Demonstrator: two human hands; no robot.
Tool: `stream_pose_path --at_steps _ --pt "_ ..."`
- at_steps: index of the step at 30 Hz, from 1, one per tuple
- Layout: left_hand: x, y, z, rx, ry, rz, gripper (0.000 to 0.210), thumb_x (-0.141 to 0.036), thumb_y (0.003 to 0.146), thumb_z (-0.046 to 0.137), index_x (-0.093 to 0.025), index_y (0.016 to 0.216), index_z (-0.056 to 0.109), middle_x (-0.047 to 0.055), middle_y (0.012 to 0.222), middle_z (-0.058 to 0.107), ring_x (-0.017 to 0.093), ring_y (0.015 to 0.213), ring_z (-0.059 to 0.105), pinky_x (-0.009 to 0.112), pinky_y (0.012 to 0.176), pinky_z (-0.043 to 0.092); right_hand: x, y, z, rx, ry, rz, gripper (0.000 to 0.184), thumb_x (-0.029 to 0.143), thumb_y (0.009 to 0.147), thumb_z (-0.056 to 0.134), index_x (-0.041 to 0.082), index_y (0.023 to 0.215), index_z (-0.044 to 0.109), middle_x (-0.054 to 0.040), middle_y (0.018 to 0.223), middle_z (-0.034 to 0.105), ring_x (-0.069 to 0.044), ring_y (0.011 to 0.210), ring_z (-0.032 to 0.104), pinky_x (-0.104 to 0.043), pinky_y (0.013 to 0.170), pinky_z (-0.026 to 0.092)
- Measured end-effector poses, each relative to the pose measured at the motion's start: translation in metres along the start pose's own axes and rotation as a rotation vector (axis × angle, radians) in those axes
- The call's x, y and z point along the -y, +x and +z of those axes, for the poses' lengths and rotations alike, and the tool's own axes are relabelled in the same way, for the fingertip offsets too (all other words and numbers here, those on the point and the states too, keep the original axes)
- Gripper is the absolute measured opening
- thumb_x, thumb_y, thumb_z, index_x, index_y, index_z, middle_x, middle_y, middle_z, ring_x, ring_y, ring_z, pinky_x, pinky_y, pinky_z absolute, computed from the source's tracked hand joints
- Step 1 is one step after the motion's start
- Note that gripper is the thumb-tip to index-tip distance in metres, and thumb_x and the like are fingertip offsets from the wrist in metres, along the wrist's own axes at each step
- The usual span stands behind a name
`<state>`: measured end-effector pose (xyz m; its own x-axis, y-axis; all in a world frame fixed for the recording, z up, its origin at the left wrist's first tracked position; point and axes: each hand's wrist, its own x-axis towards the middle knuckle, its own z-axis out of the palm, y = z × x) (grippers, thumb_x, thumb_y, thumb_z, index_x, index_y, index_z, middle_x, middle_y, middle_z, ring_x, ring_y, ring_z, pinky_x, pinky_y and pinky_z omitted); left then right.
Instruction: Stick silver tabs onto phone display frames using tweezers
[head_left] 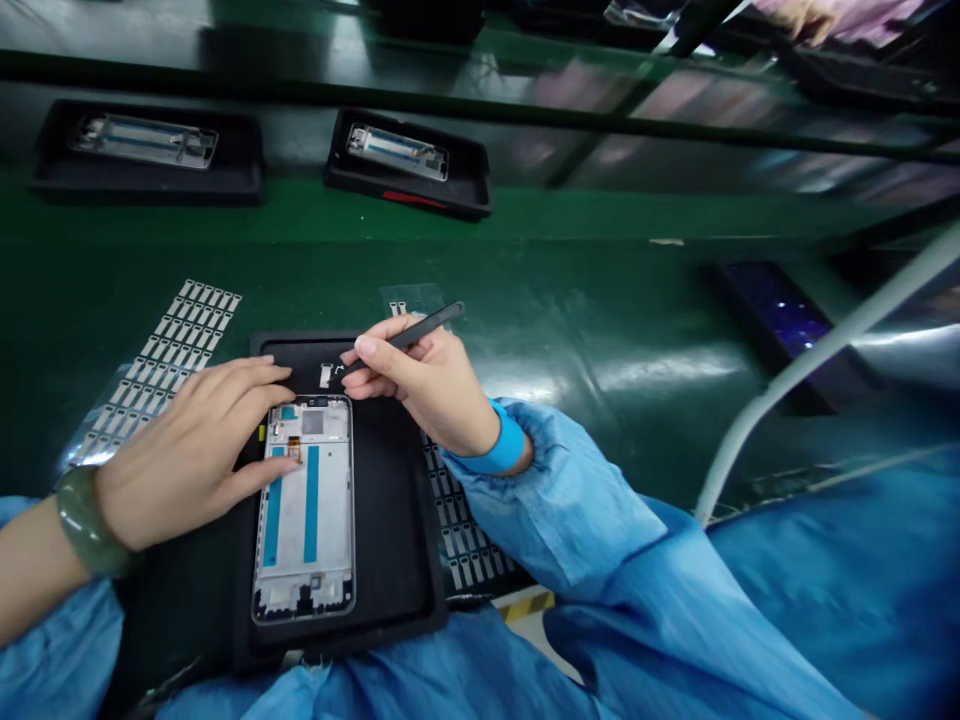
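Note:
A silver phone frame (pixel 330 520) with two blue strips lies in a black tray (pixel 394 500) in front of me. My left hand (pixel 199 440) rests over the frame's upper left side, fingers stretched out, the thumb on the frame near a small orange flex cable (pixel 295 449). In my right hand (pixel 427 375) are black tweezers (pixel 435 322), held like a pen. Their tips are at a small whitish piece (pixel 325 375) just above the frame's top edge. Whether the tips grip that piece I cannot tell.
Left of the tray lies a sheet of small stickers (pixel 169 350); another sticker sheet (pixel 459 530) is partly under my right arm. Two black trays (pixel 240 180) (pixel 476 190) with phone frames stand at the back. A dark tray with a phone (pixel 787 315) and a pale curved tube (pixel 795 375) are at right.

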<state>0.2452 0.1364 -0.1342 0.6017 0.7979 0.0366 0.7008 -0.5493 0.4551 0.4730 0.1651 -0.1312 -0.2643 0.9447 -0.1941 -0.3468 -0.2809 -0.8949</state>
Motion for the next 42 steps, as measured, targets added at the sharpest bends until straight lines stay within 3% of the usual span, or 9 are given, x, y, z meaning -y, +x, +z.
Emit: stream_pose_path --at_steps 2,4,9,14,42 --pt "0.012 -0.006 0.006 0.031 0.046 0.12 0.052 -0.056 0.081 0.057 -0.023 0.12 0.05 0.009 0.138 0.049 0.031 0.135 0.036 0.054 0.11 0.033 -0.006 0.001 0.003 0.004 0.018 0.052 0.027 0.032 0.069 0.077 0.015 0.079 0.059 0.0021 0.071 0.068 -0.008 0.062 0.069 -0.018 0.06 0.06" --pt "0.015 -0.011 0.012 0.024 0.03 0.144 0.052 -0.055 0.082 0.058 -0.021 0.12 0.048 0.01 0.137 0.05 0.029 0.136 0.035 0.052 0.11 0.034 -0.011 0.002 0.006 0.018 0.032 0.085 0.027 0.031 0.068 0.078 0.016 0.081 0.058 0.0027 0.069 0.068 -0.009 0.064 0.07 -0.019 0.062 0.061" --pt "0.001 -0.015 0.022 -0.073 0.016 0.047 0.035 -0.047 0.087 0.053 -0.018 0.108 0.05 0.013 0.131 0.054 0.027 0.135 0.036 0.051 0.111 0.035 -0.019 0.001 0.014 0.006 -0.033 0.104 0.03 0.032 0.067 0.079 0.016 0.081 0.058 0.0047 0.064 0.065 -0.009 0.06 0.069 -0.017 0.058 0.059" --pt "-0.006 -0.014 0.021 -0.074 -0.004 0.016 0.028 -0.041 0.089 0.053 -0.019 0.106 0.049 0.012 0.131 0.053 0.025 0.137 0.034 0.051 0.112 0.032 -0.02 0.001 0.017 -0.036 -0.156 0.095 0.028 0.034 0.069 0.077 0.015 0.08 0.059 0.0041 0.063 0.064 -0.009 0.058 0.069 -0.015 0.055 0.058" --pt "-0.006 -0.011 0.016 -0.073 0.007 0.039 0.034 -0.041 0.089 0.052 -0.019 0.115 0.049 0.011 0.133 0.052 0.027 0.134 0.038 0.053 0.11 0.035 -0.019 -0.003 0.02 -0.066 -0.295 0.066 0.023 0.036 0.075 0.071 0.018 0.084 0.06 0.0037 0.064 0.065 -0.01 0.061 0.069 -0.019 0.059 0.06"
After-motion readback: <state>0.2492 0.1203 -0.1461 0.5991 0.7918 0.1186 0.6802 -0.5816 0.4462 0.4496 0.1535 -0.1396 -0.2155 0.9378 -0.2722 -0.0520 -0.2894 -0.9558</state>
